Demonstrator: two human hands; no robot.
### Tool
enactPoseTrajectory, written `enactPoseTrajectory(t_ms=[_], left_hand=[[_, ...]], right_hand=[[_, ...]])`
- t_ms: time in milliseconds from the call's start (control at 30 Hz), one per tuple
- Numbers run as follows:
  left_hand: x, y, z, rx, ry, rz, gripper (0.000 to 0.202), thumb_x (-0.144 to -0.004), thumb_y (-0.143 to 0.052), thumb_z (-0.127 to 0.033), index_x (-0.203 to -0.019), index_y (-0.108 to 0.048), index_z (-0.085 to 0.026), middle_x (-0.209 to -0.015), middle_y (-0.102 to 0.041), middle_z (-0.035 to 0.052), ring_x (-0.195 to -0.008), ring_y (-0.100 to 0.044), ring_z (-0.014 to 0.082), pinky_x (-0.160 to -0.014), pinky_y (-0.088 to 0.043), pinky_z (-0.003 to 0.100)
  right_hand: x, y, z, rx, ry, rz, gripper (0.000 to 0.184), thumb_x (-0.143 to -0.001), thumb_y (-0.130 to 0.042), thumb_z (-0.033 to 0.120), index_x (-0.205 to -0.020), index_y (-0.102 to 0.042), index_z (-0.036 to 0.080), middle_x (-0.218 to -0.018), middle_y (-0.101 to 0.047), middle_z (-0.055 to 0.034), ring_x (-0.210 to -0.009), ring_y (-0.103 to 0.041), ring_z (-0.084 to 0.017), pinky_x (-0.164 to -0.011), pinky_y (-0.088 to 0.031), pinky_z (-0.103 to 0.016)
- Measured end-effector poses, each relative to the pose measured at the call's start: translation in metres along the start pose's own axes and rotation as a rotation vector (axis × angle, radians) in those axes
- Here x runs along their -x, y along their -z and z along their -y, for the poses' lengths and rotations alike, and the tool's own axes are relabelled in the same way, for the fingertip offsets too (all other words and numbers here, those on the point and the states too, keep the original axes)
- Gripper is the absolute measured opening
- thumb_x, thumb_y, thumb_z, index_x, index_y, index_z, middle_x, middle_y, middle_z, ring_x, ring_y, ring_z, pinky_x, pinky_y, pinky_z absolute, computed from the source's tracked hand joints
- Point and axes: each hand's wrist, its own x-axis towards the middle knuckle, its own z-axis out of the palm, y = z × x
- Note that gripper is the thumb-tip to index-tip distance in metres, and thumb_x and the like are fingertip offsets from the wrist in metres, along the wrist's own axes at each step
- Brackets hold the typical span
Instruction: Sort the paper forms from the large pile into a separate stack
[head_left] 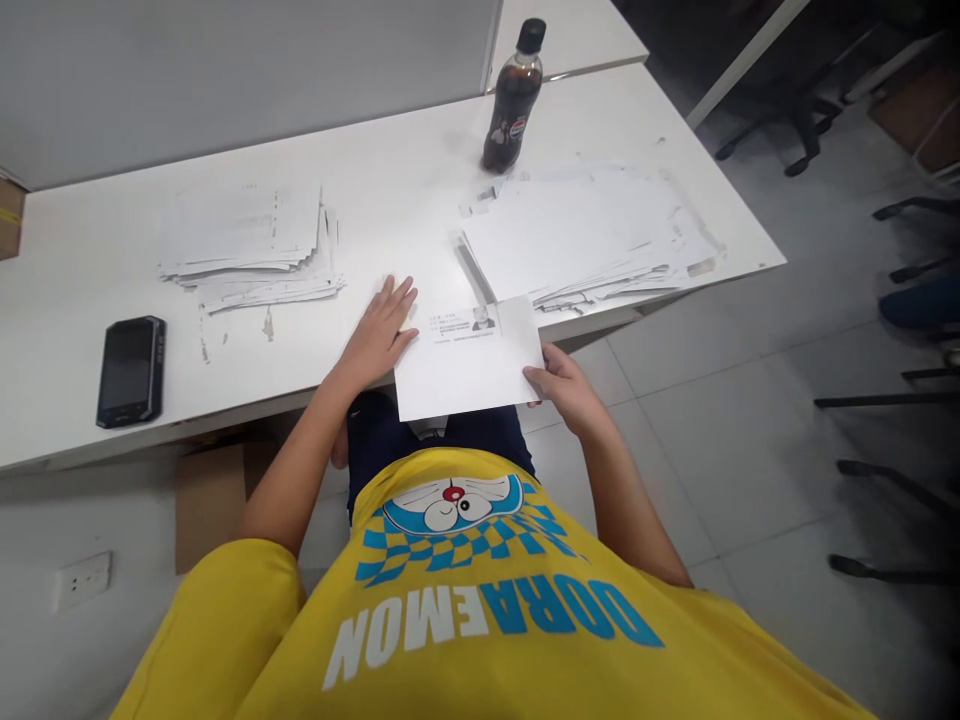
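My right hand (562,388) pinches the right edge of a white sheet of paper (469,375) between thumb and fingers. The sheet has a few lines of print and a small dark photo near its top, and it juts over the table's front edge above my lap. My left hand (384,332) lies flat on the table with its fingers spread, its thumb close to the sheet's left edge; whether they touch, I cannot tell. Beyond the sheet on the right is a spread stack of papers (577,225). Another stack of papers (247,230) lies left of my left hand.
A cola bottle (514,105) with a black cap stands upright behind the right stack. On the white table (405,190), a rugged black phone (131,370) lies at the left. Below are a cardboard box (210,500) and a wall socket (82,582). Chair legs (892,490) stand at the right.
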Motion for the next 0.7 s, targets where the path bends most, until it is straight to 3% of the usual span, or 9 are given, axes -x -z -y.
enactPoseTrajectory(t_ms=[200,400,567,633,700], left_hand=[[0.002,-0.005,-0.016,-0.130,0.091,0.010,0.055,-0.099,-0.038,-0.026,-0.151,-0.027,-0.013,-0.161,-0.023,0.0149,-0.151,-0.009,0.0312,-0.121,-0.020,0.054],[0.003,-0.002,-0.013,-0.074,0.054,-0.052,0.050,-0.100,-0.036,-0.032,-0.148,-0.030,-0.020,-0.159,-0.029,0.0113,-0.151,-0.011,0.0276,-0.120,-0.024,0.051],[0.004,-0.004,-0.014,-0.038,0.053,-0.108,0.050,-0.099,-0.039,-0.034,-0.146,-0.033,-0.017,-0.156,-0.034,0.0149,-0.150,-0.014,0.0288,-0.119,-0.027,0.050],[0.006,-0.004,-0.015,-0.018,0.057,-0.130,0.051,-0.099,-0.040,-0.036,-0.146,-0.033,-0.018,-0.156,-0.034,0.0144,-0.150,-0.015,0.0287,-0.119,-0.027,0.051],[0.007,-0.002,-0.015,-0.004,0.066,-0.151,0.052,-0.099,-0.040,-0.038,-0.146,-0.033,-0.019,-0.156,-0.033,0.0141,-0.150,-0.016,0.0286,-0.118,-0.027,0.052]], right_hand=[[-0.002,-0.002,-0.014,-0.038,0.020,-0.004,0.027,-0.074,-0.058,0.029,-0.099,-0.054,0.023,-0.068,-0.058,0.0032,-0.048,-0.049,-0.013,-0.043,-0.042,-0.027],[-0.005,-0.005,-0.020,-0.043,0.051,-0.033,0.029,-0.070,-0.059,0.031,-0.098,-0.055,0.023,-0.066,-0.057,0.0039,-0.050,-0.051,-0.014,-0.043,-0.043,-0.027],[-0.001,-0.008,-0.019,-0.023,0.086,-0.018,0.030,-0.071,-0.059,0.034,-0.099,-0.055,0.023,-0.067,-0.056,0.0042,-0.052,-0.051,-0.015,-0.046,-0.044,-0.028],[0.004,-0.001,-0.017,0.050,0.145,-0.083,0.027,-0.072,-0.056,0.033,-0.097,-0.056,0.023,-0.068,-0.054,0.0041,-0.055,-0.049,-0.015,-0.049,-0.042,-0.028],[0.008,0.014,-0.010,0.148,0.218,-0.226,0.018,-0.072,-0.053,0.029,-0.089,-0.055,0.023,-0.068,-0.050,0.0034,-0.062,-0.047,-0.015,-0.053,-0.039,-0.027]])
